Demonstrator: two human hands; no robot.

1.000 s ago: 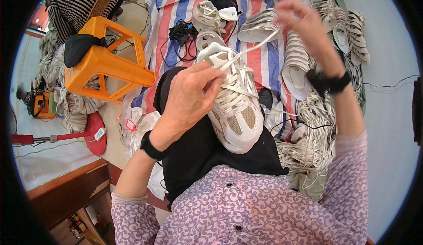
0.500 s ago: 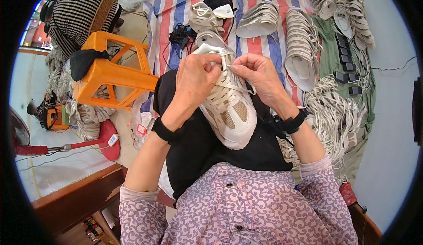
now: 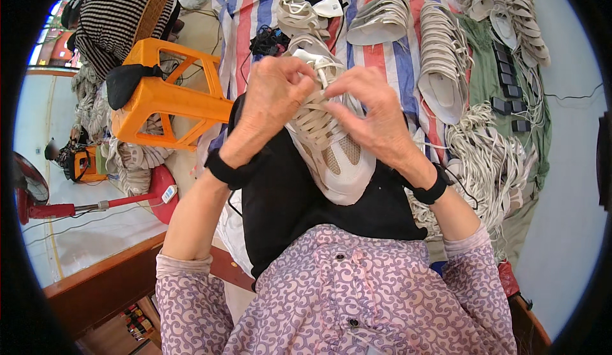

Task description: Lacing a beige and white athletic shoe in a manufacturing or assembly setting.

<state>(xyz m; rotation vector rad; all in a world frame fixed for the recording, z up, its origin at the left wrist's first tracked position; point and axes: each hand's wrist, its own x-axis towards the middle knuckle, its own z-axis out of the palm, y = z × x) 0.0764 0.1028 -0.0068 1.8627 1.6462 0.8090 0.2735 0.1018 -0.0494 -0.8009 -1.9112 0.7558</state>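
A cream and beige lace-up sneaker (image 3: 347, 179) rests on the black cloth over my lap, toe toward me. Flat cream shoelaces (image 3: 313, 120) run crosswise over its tongue. At the upper left of the lacing, my left hand (image 3: 274, 100) is closed in a pinch on a shoelace; the fingertips partly hide it. Across from it, my right hand (image 3: 376, 116) hovers over the right side of the lacing. Its thumb and index finger are apart, and I see no lace between them. Both wrists wear black bands.
An orange plastic stool (image 3: 166, 96) stands at left, near a red fan base (image 3: 164, 192). Beyond my lap, a striped sheet (image 3: 255, 4) holds stacked shoe uppers (image 3: 443, 55). A heap of pale laces (image 3: 488, 163) lies at right. Another sneaker (image 3: 299, 17) sits ahead.
My right thumb and index finger have parted from their pinch at the lace. My left hand stays at the lacing, slightly higher in view. The whole view has shifted a little.
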